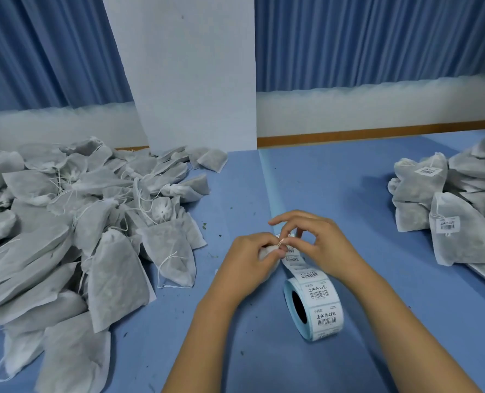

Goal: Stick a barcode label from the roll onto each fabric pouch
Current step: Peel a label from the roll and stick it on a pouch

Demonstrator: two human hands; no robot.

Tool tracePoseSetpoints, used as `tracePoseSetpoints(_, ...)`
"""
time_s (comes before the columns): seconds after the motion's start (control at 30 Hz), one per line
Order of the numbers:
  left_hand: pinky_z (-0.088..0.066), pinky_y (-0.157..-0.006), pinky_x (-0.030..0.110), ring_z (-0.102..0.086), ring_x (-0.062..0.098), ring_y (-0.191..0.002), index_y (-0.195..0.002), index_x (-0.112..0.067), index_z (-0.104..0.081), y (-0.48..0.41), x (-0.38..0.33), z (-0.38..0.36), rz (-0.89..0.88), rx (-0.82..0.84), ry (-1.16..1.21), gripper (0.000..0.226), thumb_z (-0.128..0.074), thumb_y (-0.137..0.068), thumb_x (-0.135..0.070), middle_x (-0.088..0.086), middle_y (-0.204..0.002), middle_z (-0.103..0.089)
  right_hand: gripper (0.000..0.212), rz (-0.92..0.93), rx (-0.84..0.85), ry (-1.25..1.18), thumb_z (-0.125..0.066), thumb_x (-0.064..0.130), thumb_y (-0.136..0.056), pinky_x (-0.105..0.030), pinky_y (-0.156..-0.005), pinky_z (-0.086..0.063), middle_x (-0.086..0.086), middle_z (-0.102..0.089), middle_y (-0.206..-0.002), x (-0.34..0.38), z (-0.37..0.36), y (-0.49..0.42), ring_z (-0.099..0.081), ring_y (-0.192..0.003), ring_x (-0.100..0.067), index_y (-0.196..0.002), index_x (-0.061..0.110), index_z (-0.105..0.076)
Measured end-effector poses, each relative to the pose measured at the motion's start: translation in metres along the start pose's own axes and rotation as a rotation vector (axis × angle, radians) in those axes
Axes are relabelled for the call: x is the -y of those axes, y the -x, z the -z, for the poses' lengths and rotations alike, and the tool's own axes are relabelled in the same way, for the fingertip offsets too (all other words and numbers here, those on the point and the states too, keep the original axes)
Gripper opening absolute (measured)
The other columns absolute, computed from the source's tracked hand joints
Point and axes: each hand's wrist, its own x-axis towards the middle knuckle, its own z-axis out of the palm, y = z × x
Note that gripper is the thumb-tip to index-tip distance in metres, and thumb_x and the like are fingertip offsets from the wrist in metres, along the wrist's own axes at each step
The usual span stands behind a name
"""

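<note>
Two hands are met just beyond the label roll [312, 307], which is stood on edge on the blue table [349, 180] between the forearms. Left hand [250, 256]: fingers curled, thumb pressed onto the end of the label strip [303, 269]; a white wad is enclosed in the palm and cannot be identified. Right hand [318, 241]: thumb and forefinger pinched on the leading label [289, 249], other fingers raised and spread. Spent liner [269, 188] is trailed away beyond the fingertips. Unlabelled pouches [79, 222], drawstrings loose, are heaped well to the left of the left hand; labelled pouches [445, 208] are stacked well to the right of the right hand. Handling, as judged: the label is thin, light and limp, tacky beneath, and likely to curl or stick to itself, so it is best taken by one corner only. The pouches appear soft and slack, and are best flattened before a label is pressed on.
</note>
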Motion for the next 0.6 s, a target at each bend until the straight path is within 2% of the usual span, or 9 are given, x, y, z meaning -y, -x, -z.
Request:
tracePoseSetpoints(0.07,-0.041,-0.07,0.008,-0.058,-0.004,-0.073,-0.078,-0.03,-0.068,0.001,-0.001,0.004,0.069,-0.014,0.11,0.017,-0.07,-0.085,-0.015,-0.017,-0.074,-0.067,0.013,-0.056,-0.071,-0.019,-0.075,0.007,-0.078,-0.019,-0.07,-0.042,0.005,-0.069,-0.083,-0.002,0.001,0.002,-0.055,-0.07,-0.01,-0.073,0.018,-0.07)
tracePoseSetpoints(0.13,-0.042,-0.072,0.01,-0.059,-0.003,-0.074,-0.076,-0.027,-0.066,0.003,-0.005,0.008,0.099,-0.01,0.145,0.016,-0.072,-0.083,-0.013,-0.019,-0.073,-0.066,0.02,-0.089,-0.152,-0.016,-0.078,0.006,-0.074,-0.017,-0.066,-0.039,0.004,-0.064,-0.07,-0.004,0.0,0.004,-0.051,-0.064,-0.012,-0.068,0.023,-0.071)
tracePoseSetpoints(0.3,-0.043,-0.067,0.032,-0.052,0.014,-0.06,-0.059,-0.018,-0.062,0.004,-0.01,0.014,0.226,0.021,0.329,0.025,-0.071,-0.081,-0.012,-0.004,-0.059,-0.059,0.019,-0.206,-0.276,-0.076,-0.078,0.003,-0.073,-0.011,-0.063,-0.037,0.007,-0.065,-0.067,-0.005,-0.005,0.005,-0.049,-0.061,-0.006,-0.066,0.02,-0.072)
tracePoseSetpoints(0.33,-0.042,-0.066,0.033,-0.051,0.015,-0.059,-0.058,-0.016,-0.062,0.005,-0.009,0.016,0.246,0.024,0.367,0.024,-0.069,-0.08,-0.01,-0.001,-0.057,-0.057,0.02,-0.247,-0.308,-0.113,-0.077,0.003,-0.073,-0.011,-0.064,-0.038,0.01,-0.067,-0.067,-0.006,-0.002,0.004,-0.049,-0.06,-0.004,-0.065,0.021,-0.072)
tracePoseSetpoints(0.4,-0.042,-0.065,0.031,-0.053,0.016,-0.058,-0.059,-0.016,-0.065,0.008,-0.008,0.019,0.266,0.04,0.408,0.024,-0.064,-0.082,-0.006,0.003,-0.058,-0.058,0.019,-0.312,-0.35,-0.186,-0.077,0.005,-0.075,-0.012,-0.066,-0.041,0.012,-0.07,-0.07,-0.008,0.005,0.003,-0.052,-0.063,-0.003,-0.066,0.021,-0.073)
tracePoseSetpoints(0.5,-0.045,-0.066,0.022,-0.061,0.011,-0.063,-0.063,-0.017,-0.068,0.013,-0.009,0.023,0.233,0.101,0.432,0.014,-0.061,-0.075,-0.015,0.002,-0.065,-0.065,0.014,-0.346,-0.384,-0.3,-0.073,0.006,-0.08,-0.011,-0.072,-0.046,0.009,-0.074,-0.075,-0.009,0.011,0.003,-0.064,-0.074,-0.004,-0.072,0.017,-0.075)
tracePoseSetpoints(0.6,-0.047,-0.075,0.013,-0.07,0.009,-0.084,-0.07,-0.016,-0.073,0.015,-0.011,0.025,0.127,0.138,0.533,0.012,-0.065,-0.079,-0.014,0.002,-0.085,-0.075,0.017,-0.37,-0.424,-0.342,-0.071,0.003,-0.081,-0.007,-0.07,-0.045,0.007,-0.073,-0.071,-0.01,0.007,0.003,-0.064,-0.071,-0.001,-0.072,0.018,-0.074)
